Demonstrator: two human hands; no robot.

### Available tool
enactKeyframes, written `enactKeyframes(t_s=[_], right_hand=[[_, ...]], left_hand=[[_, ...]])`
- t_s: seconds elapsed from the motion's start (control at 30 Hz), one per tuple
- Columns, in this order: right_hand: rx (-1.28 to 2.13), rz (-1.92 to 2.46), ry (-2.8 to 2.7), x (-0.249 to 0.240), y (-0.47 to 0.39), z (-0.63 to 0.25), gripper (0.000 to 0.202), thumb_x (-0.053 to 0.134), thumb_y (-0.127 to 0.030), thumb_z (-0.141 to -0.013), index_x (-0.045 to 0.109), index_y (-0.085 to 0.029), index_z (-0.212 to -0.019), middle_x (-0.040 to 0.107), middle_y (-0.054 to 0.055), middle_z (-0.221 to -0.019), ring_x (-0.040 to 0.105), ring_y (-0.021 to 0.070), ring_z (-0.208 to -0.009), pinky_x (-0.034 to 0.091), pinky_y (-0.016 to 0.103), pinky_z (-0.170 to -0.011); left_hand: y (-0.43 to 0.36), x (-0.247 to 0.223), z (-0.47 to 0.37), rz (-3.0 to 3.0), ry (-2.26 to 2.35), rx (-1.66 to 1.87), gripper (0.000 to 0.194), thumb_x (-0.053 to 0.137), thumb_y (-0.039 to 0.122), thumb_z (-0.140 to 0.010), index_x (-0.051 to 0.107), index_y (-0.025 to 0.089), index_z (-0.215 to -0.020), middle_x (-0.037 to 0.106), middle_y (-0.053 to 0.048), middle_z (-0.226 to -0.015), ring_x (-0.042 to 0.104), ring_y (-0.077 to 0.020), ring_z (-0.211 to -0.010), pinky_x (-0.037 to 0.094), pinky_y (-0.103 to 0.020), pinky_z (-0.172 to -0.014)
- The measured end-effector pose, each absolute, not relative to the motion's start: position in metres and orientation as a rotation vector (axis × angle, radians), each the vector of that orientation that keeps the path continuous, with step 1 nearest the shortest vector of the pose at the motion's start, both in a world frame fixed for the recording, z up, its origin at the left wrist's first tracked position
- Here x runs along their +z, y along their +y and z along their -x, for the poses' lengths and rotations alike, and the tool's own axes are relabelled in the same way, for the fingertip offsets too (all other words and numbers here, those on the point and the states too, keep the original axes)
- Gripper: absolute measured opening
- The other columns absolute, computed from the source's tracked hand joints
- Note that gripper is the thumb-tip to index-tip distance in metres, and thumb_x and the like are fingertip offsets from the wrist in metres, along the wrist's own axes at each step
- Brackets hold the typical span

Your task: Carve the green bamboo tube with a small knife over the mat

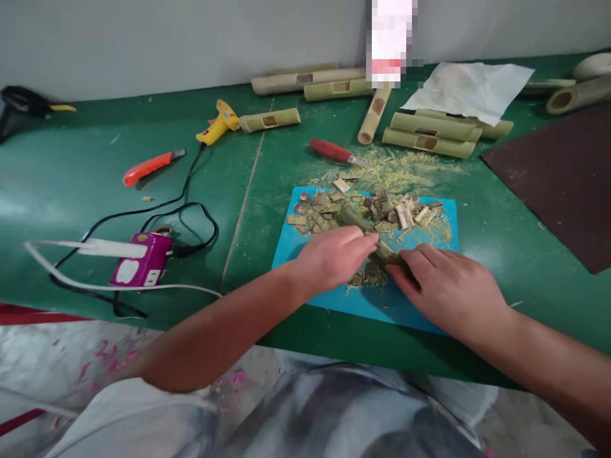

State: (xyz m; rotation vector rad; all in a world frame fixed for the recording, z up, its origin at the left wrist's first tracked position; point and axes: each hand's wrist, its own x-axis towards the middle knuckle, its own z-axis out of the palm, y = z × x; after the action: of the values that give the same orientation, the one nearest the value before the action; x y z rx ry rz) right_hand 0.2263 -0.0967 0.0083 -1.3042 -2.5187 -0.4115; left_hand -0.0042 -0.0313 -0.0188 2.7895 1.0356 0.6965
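A green bamboo tube [354, 219] lies at a slant over a blue sheet [382, 308], amid bamboo chips [315, 210] and shavings. My left hand [337, 254] is closed on the tube's middle, its fingertips near a cut opening. Round the tube's near right end, the fingers of my right hand [442, 280] are wrapped. Whether a small tool is also in either hand cannot be made out. Beyond the sheet, a red-handled blade tool [334, 151] rests beside pale sawdust [405, 170].
Notched bamboo tubes [429, 141] lie at the back, some under white paper [468, 92]. To the left are a yellow glue gun [218, 124], an orange cutter [149, 168], and a purple power socket [143, 259] with cables. A dark brown board [563, 184] lies at right.
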Motion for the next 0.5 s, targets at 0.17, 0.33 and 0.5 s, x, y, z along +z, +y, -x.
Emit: enactKeyframes(t_s=[0.17, 0.33, 0.5], right_hand=[[-0.414, 1.292, -2.511, 0.007, -0.0958, -0.2267, 0.032, 0.052, -0.03, -0.098, 0.066, -0.018, -0.071, 0.059, 0.002, -0.061, 0.048, 0.0142, -0.055, 0.032, 0.03, -0.06], [-0.381, 1.333, -2.483, 0.0059, -0.0964, -0.2271, 0.031, 0.052, -0.031, -0.097, 0.068, -0.016, -0.075, 0.061, 0.002, -0.063, 0.049, 0.0146, -0.054, 0.032, 0.03, -0.058], [-0.358, 1.339, -2.494, 0.004, -0.096, -0.2267, 0.034, 0.05, -0.033, -0.098, 0.068, -0.017, -0.074, 0.059, 0.002, -0.062, 0.048, 0.0139, -0.054, 0.031, 0.03, -0.058]], left_hand=[[-0.0265, -0.0175, 0.0046, -2.814, 1.072, 0.753, 0.036, 0.038, 0.031, -0.107, 0.07, 0.015, -0.105, 0.067, -0.005, -0.079, 0.063, -0.0129, -0.072, 0.05, -0.024, -0.066], [-0.0255, -0.0173, 0.0041, -2.804, 1.145, 0.799, 0.035, 0.039, 0.03, -0.106, 0.07, 0.015, -0.104, 0.068, -0.005, -0.081, 0.063, -0.0132, -0.073, 0.05, -0.024, -0.066], [-0.0288, -0.0181, 0.0028, -2.821, 1.048, 0.714, 0.036, 0.038, 0.031, -0.106, 0.07, 0.015, -0.104, 0.065, -0.005, -0.077, 0.062, -0.0138, -0.07, 0.049, -0.025, -0.065]])
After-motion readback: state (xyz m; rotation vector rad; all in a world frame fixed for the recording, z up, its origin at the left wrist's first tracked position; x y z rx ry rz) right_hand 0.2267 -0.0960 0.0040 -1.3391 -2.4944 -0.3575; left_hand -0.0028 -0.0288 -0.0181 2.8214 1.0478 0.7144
